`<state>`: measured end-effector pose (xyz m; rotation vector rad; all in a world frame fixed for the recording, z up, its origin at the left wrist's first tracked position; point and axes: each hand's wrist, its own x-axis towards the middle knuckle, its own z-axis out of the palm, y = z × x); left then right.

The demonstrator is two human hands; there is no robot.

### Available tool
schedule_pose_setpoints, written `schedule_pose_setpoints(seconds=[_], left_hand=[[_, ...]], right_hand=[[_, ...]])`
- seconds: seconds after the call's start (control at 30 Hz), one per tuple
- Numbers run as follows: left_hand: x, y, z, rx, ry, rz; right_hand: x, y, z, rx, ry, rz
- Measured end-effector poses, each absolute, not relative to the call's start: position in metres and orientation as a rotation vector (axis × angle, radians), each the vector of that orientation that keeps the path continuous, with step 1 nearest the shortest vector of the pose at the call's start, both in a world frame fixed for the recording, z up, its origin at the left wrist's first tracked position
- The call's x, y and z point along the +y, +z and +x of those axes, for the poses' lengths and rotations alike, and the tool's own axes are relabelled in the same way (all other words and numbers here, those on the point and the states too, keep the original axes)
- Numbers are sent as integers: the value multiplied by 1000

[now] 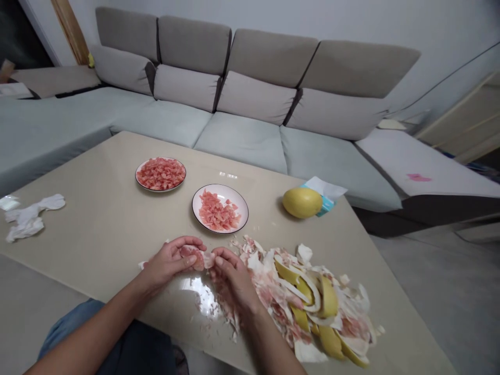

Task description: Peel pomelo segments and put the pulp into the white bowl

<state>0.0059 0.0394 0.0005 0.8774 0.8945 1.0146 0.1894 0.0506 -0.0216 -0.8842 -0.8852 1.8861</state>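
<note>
My left hand (pixel 172 261) is closed around a pink pomelo segment (pixel 192 255), thumb across its front. Fingers of my right hand (pixel 231 271) pinch the pale membrane (pixel 209 259) at the segment's right end. Both hands are above the table's near side, in front of a white dark-rimmed plate (pixel 242 200) that bears some pink pulp pieces (pixel 219 211). Farther back to the left, a second plate (pixel 161 190) carries a fuller heap of pulp (pixel 161 173). Right of my right hand lies a pile of yellow rinds (pixel 330 297) and torn white membranes (pixel 269 271).
A whole yellow pomelo (pixel 302 202) sits at the back right against a blue-and-white packet (pixel 327 198). Crumpled white tissues (pixel 31 219) lie at the table's left. Small scraps dot the glossy beige tabletop (pixel 105 208). Behind it stands a long grey sofa (pixel 242 140).
</note>
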Motion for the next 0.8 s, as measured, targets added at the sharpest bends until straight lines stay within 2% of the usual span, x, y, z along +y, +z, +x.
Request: schedule_pose_setpoints(seconds=[0.3, 0.63, 0.8], left_hand=[[41, -16, 11, 1114, 902, 1073], [44, -20, 10, 1248, 978, 1120], [43, -19, 12, 1154, 995, 1021]], right_hand=[[51, -11, 188, -1255, 1608, -1039], [47, -11, 187, -1538, 1334, -1203], [49, -16, 190, -1421, 1266, -1238]])
